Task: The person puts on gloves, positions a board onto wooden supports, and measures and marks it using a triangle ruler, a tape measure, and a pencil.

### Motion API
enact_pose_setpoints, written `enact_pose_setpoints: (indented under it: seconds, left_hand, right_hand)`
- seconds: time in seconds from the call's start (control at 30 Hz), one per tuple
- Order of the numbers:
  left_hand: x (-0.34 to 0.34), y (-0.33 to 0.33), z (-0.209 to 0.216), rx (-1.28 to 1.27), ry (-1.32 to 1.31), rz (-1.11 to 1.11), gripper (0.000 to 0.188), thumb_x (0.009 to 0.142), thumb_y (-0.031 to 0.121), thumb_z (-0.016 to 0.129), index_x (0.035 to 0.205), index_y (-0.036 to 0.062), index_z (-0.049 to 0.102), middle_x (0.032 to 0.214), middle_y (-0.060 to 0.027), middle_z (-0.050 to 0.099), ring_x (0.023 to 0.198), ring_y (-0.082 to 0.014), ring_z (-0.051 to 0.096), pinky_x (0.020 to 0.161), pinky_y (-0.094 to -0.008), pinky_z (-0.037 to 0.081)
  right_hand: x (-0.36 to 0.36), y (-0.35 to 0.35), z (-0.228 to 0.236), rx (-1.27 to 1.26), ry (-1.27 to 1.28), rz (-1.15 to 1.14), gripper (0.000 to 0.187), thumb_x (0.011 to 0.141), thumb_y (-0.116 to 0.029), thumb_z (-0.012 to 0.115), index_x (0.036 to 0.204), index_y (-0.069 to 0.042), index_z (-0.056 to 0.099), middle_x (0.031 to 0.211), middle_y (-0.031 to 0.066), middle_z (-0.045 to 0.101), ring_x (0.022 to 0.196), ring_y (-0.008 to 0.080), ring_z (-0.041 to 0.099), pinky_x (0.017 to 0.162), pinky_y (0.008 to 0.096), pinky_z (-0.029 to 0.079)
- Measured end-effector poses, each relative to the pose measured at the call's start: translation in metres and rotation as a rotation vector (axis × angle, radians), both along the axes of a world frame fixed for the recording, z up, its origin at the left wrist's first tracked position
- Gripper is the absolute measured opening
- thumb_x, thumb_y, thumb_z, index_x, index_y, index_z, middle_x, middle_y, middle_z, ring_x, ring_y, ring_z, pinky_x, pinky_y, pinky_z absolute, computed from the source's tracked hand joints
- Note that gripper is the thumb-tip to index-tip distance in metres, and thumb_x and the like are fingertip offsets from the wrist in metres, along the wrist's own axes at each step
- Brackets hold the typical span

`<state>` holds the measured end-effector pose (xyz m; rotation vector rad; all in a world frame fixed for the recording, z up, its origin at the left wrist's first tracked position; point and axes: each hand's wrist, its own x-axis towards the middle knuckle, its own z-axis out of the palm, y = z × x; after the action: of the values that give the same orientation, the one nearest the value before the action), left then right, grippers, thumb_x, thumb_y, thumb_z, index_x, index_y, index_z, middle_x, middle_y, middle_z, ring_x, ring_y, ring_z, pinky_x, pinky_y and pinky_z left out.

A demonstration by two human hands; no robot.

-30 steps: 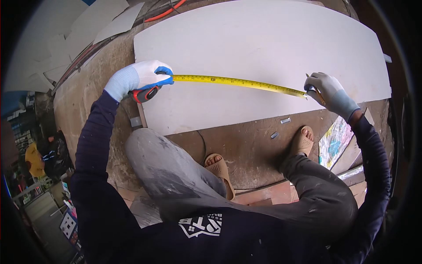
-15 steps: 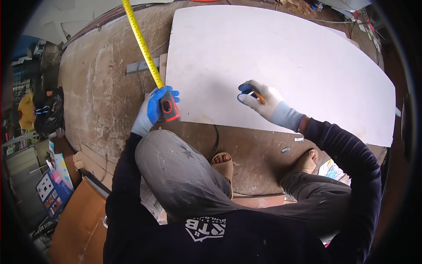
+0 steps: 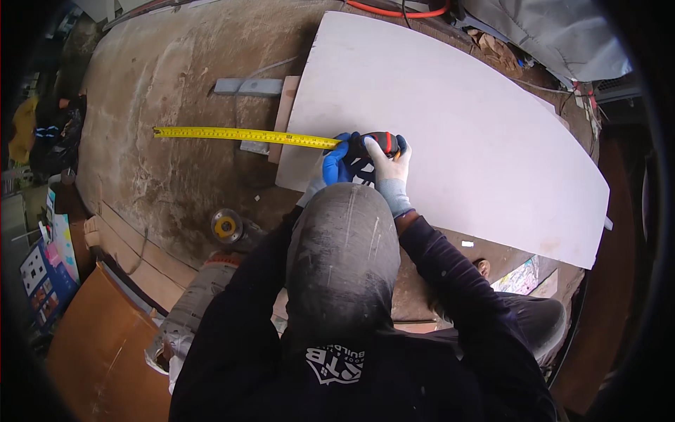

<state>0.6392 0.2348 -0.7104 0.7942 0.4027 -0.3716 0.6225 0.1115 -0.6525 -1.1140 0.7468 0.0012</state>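
Over the near left part of a white board (image 3: pixel 450 119), both gloved hands are together at a black and red tape measure (image 3: pixel 382 141). My left hand (image 3: pixel 333 167), in a blue-palmed glove, is closed where the yellow blade (image 3: pixel 239 133) leaves the case. Around the case itself, my right hand (image 3: pixel 391 169) is closed, its thumb on the near side. An orange bit of the pencil (image 3: pixel 397 154) shows by the right fingers. The blade sticks out leftward past the board's edge, its tip free over the brown floor.
Grey strips (image 3: pixel 248 87) and a brown board piece (image 3: pixel 284 116) lie at the white board's left edge. A round tool with a yellow-centred disc (image 3: pixel 226 226) sits left of my raised knee (image 3: pixel 344 246). An orange-brown panel (image 3: pixel 105 344) stands at lower left; an orange hose (image 3: pixel 401 13) runs behind.
The tape has swung from pointing away to pointing left, with less blade out. My left hand moved right and my right hand came over to grip the case. My knee rose between the arms.
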Motion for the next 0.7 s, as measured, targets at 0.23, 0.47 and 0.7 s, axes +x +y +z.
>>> enact_pose_setpoints:
  seconds: [0.23,0.47,0.7]
  left_hand:
    - [0.018,0.016,0.033,-0.018,0.015,0.282,0.041,0.105,0.037,0.061,0.137,0.0112,0.058,0.128,-0.009,0.064,0.117,-0.0269,0.066,0.098,-0.049,0.057]
    - [-0.034,0.05,0.006,-0.03,0.245,0.429,0.033,0.102,0.033,0.067,0.131,0.0175,0.062,0.119,-0.0047,0.067,0.105,-0.0217,0.068,0.086,-0.045,0.058]
    - [-0.079,0.026,-0.02,-0.208,0.486,0.188,0.049,0.102,0.041,0.07,0.139,0.0105,0.06,0.123,-0.0133,0.069,0.105,-0.0299,0.066,0.098,-0.0455,0.056]
  right_hand:
    - [0.055,-0.048,-0.007,-0.195,-0.12,0.04,0.081,0.087,-0.023,0.087,0.151,-0.008,0.039,0.126,0.0149,0.06,0.097,0.0245,0.072,0.072,0.0364,0.065]
    - [0.133,-0.15,0.031,-0.344,-0.242,0.327,0.074,0.088,-0.017,0.084,0.149,-0.008,0.042,0.124,0.0106,0.06,0.098,0.0217,0.071,0.084,0.0356,0.064]
    - [0.185,-0.151,0.067,-0.564,-0.28,0.643,0.078,0.089,-0.015,0.083,0.155,-0.01,0.041,0.132,0.009,0.059,0.111,0.0209,0.068,0.089,0.0366,0.062]
